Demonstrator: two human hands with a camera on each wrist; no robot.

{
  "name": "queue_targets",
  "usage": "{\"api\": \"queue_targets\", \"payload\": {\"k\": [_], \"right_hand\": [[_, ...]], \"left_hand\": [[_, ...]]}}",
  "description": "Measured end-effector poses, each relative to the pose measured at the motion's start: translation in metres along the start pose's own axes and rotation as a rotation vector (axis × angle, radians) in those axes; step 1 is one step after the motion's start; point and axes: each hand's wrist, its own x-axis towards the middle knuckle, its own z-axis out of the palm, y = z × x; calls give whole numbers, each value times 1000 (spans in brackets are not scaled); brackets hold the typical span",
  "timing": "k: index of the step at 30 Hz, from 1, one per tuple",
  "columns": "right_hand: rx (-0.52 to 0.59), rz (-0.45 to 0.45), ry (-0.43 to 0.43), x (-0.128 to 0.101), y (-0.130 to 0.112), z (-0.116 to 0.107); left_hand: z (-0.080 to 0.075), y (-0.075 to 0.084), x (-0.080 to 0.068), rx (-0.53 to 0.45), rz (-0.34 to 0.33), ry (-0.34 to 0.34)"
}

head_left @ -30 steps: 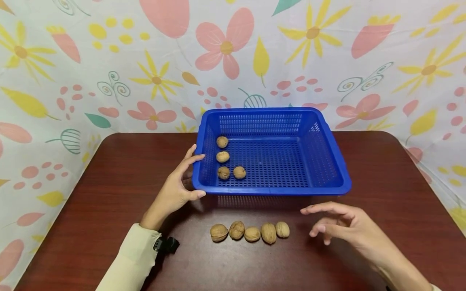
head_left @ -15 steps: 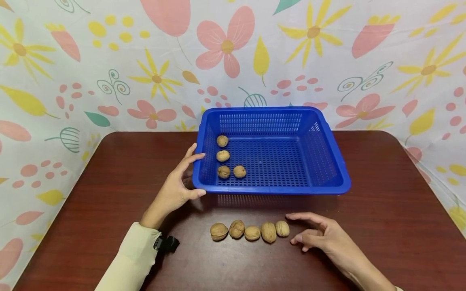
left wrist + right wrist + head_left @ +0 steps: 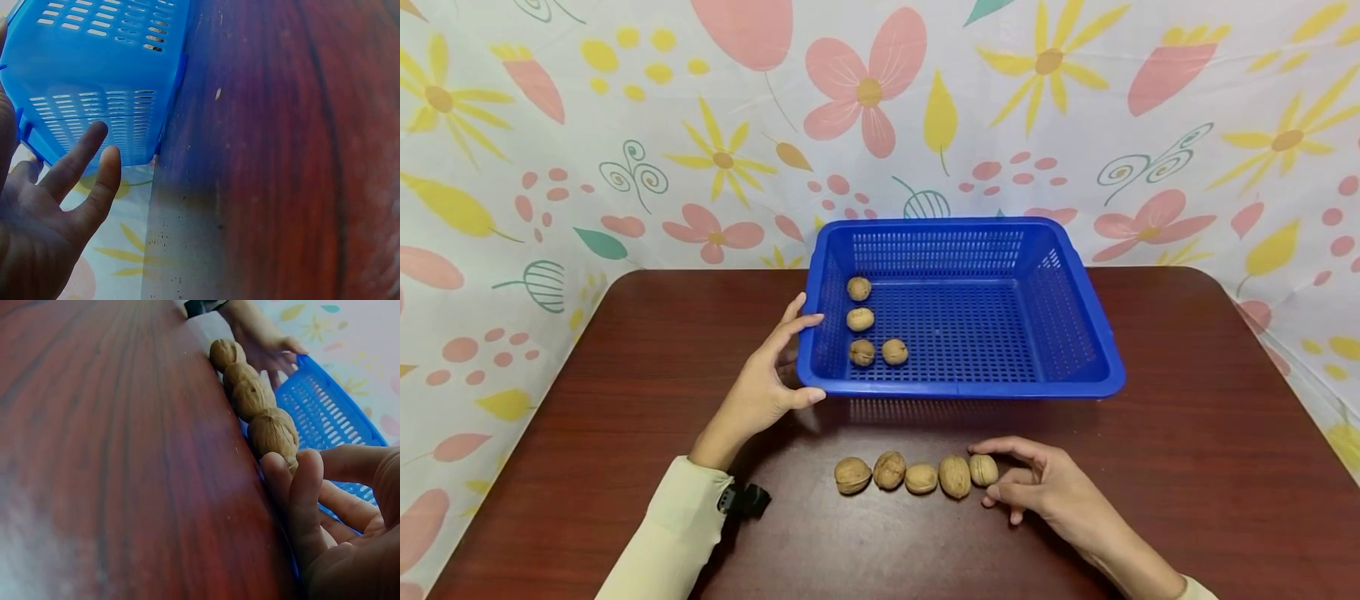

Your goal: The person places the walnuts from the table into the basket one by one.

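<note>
A blue plastic basket stands mid-table with several walnuts in its left part. Several more walnuts lie in a row on the table in front of it. My left hand rests against the basket's front-left corner, thumb on the front rim and index finger on the left rim; in the left wrist view its fingers are straight beside the basket wall. My right hand curls its index finger and thumb round the rightmost walnut, which sits on the table. In the right wrist view the fingers hide part of that walnut.
The dark red wooden table is backed and flanked by a flowered cloth. A black wrist camera sits on my left sleeve. Bare tabletop lies left and right of the basket.
My right hand came down and left from hovering at the right to the row's right end, and its fingers closed round the last walnut. Left hand and basket stayed put.
</note>
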Motion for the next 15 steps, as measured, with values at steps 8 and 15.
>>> {"api": "queue_targets", "payload": {"k": [8,15], "right_hand": [[-57,4,31,2,-2,2],[-56,-23,15,-5,-10,0]], "left_hand": [[-1,-1,0,-9,9,3],[0,0,1,-3,1,0]]}}
